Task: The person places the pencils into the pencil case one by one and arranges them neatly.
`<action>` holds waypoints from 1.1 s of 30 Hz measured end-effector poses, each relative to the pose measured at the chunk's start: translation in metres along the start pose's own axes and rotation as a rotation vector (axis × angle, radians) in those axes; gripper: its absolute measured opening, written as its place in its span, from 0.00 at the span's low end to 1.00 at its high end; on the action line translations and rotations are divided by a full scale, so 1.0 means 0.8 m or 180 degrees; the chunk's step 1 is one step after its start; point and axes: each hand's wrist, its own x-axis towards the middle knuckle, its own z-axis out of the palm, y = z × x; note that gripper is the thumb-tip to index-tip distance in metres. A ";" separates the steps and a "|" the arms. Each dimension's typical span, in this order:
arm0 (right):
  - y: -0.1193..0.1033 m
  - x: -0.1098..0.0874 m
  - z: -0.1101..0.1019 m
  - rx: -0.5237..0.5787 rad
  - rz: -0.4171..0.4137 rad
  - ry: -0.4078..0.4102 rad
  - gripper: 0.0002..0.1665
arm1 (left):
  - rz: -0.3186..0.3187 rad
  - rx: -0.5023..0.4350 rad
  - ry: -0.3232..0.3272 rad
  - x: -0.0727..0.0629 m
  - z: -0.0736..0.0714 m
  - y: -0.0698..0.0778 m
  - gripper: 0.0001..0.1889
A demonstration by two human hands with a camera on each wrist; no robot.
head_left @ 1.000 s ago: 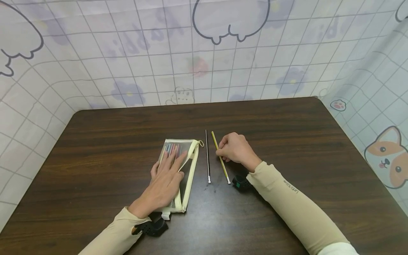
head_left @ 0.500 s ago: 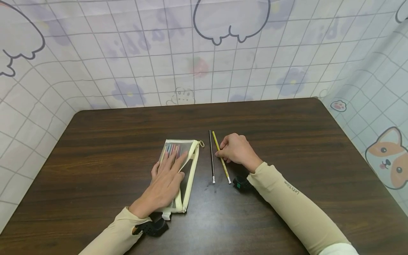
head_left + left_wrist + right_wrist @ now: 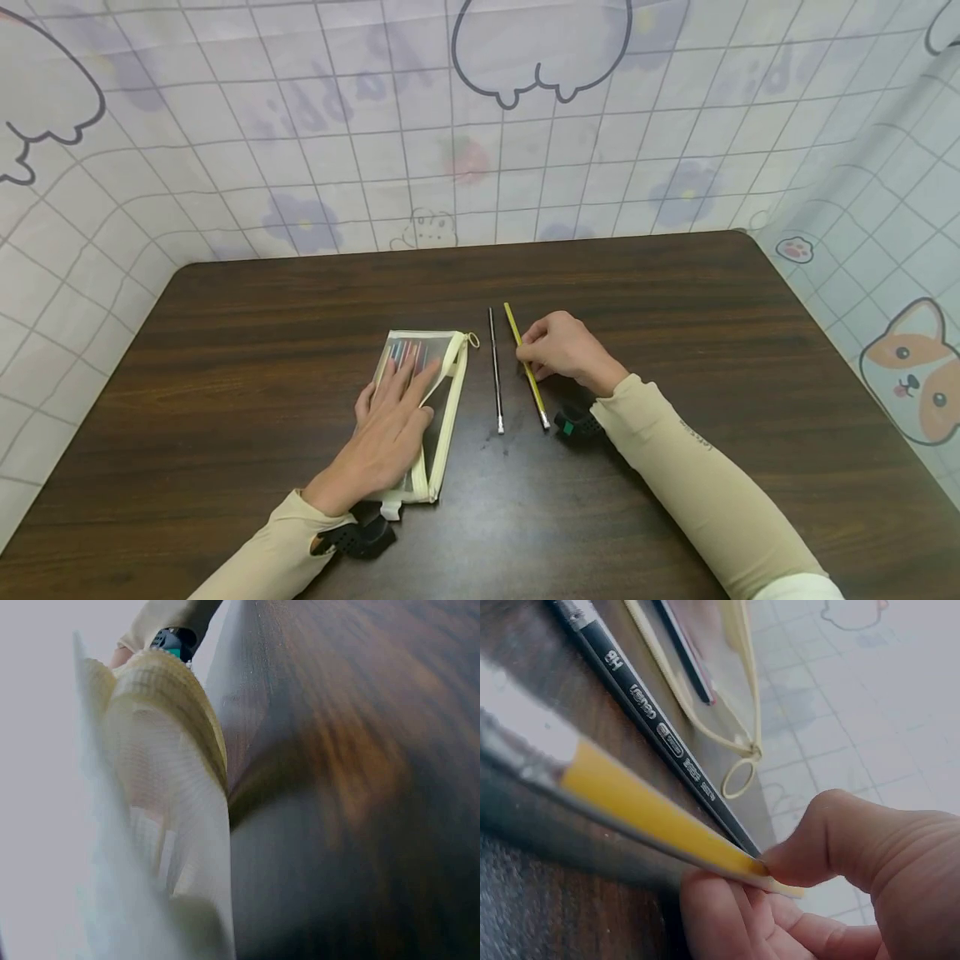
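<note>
My left hand [image 3: 386, 429] lies with fingers spread on a mesh zip pencil pouch [image 3: 448, 425] with pale yellow edging. Several coloured pencils [image 3: 408, 348] show through its mesh. My right hand [image 3: 566, 350] pinches a yellow pencil [image 3: 534, 387] near its middle, between thumb and fingers, eraser end toward me. Between pouch and yellow pencil a black pencil [image 3: 496, 375] lies on the table, untouched. In the right wrist view, the thumb [image 3: 810, 840] presses the yellow pencil [image 3: 645, 810], and the black pencil [image 3: 649, 716] lies behind it. The left wrist view shows the pouch [image 3: 169, 765] edge-on.
A dark wooden table [image 3: 262, 350] carries everything. A yellow ring pull [image 3: 472, 340] sticks out from the pouch's far right corner. A white tag [image 3: 391, 509] is at its near end. Printed, gridded cloth [image 3: 375, 150] rises behind and beside the table.
The black pencil shifted right, then slightly back left. My right hand and the yellow pencil have moved a little to the right over the last half second. My left hand stays on the pouch.
</note>
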 end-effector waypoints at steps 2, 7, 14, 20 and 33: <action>0.003 0.001 -0.002 0.0128 -0.0001 -0.0050 0.13 | -0.0001 0.0002 0.0002 0.000 0.000 0.000 0.32; 0.006 0.004 -0.005 0.0270 -0.0025 -0.0144 0.14 | -0.0010 0.0006 -0.0001 0.000 0.001 -0.002 0.32; 0.003 0.006 -0.004 0.0548 0.0004 -0.0273 0.11 | 0.0003 -0.0006 0.0002 0.000 0.001 -0.001 0.31; 0.003 0.007 -0.002 0.0862 -0.0029 -0.0384 0.09 | 0.0019 -0.0012 0.0000 -0.001 0.000 -0.001 0.31; -0.003 0.002 0.006 0.1421 -0.0169 -0.0633 0.22 | 0.0002 -0.0012 0.0000 0.000 0.000 0.000 0.31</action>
